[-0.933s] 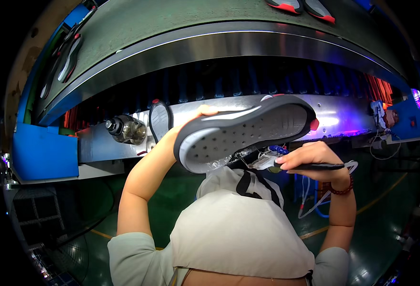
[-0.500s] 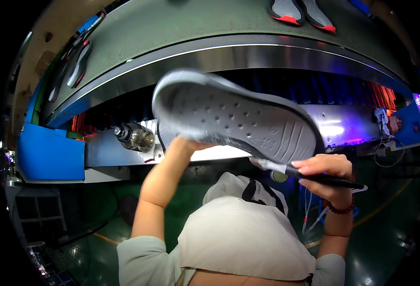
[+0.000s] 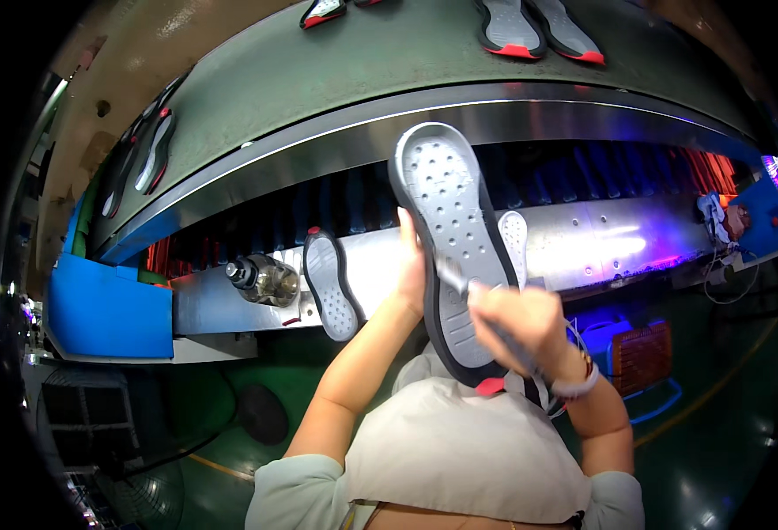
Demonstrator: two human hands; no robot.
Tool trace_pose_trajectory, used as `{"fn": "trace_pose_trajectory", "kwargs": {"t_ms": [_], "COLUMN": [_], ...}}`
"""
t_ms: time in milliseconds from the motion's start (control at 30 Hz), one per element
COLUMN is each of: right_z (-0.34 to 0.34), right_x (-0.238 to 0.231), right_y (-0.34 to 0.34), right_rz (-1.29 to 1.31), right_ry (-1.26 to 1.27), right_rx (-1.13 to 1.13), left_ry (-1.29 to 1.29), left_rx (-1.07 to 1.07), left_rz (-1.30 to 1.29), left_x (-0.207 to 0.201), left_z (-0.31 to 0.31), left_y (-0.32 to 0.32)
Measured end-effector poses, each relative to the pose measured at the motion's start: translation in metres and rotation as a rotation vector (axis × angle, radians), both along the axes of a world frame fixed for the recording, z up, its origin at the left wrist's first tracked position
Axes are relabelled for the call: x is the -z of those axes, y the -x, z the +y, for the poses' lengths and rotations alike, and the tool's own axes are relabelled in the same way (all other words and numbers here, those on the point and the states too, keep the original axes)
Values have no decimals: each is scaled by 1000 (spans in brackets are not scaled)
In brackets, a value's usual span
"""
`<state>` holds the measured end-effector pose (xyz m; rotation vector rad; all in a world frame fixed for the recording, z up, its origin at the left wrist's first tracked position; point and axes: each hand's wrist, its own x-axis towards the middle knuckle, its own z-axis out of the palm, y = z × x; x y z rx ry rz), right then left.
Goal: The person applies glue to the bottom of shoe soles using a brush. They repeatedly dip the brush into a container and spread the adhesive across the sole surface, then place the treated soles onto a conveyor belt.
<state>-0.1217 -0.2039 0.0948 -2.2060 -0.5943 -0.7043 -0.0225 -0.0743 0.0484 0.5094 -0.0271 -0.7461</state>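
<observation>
A grey shoe sole (image 3: 455, 199) with a dark raised rim and a red tip stands nearly upright in front of me, its dimpled inner face toward me. My left hand (image 3: 414, 274) is closed on its left edge, the fingers partly hidden behind it. In my right hand (image 3: 530, 322), blurred by motion, is a brush (image 3: 449, 272), its head against the middle of the sole's inner face. Another grey sole (image 3: 329, 287) lies on the metal ledge to the left. Behind the held sole a lighter sole (image 3: 514, 237) shows in part.
A glass jar (image 3: 274, 281) with a dark metal top stands on the metal ledge (image 3: 583, 234). Beyond it runs a green conveyor belt (image 3: 389, 57) with a pair of red-tipped soles (image 3: 513, 26) and more at its left. A blue panel (image 3: 111, 305) bounds the left end.
The sole has turned from lying crosswise to nearly upright. My right hand has moved left and brought the brush from the sole's lower edge onto its inner face.
</observation>
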Motion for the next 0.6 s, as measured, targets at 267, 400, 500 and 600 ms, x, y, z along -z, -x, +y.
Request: {"fn": "trace_pose_trajectory", "kwargs": {"t_ms": [267,400,500,600], "right_z": [-23,-7,-6,-25], "right_x": [-32,-22,-24,-16], "right_y": [10,0,14,10], "right_rz": [463,236,308,451], "right_ry": [-392,-375,-368,-553], "right_rx": [-168,-135,-403,-227], "left_ry": [55,-7,6,14], "left_rx": [-115,-185,-216,-306], "left_rz": [-54,-100,-149,-167], "left_x": [-11,-8,-8,-9], "left_z": [2,-5,5,8], "left_y": [5,1,-6,-9]}}
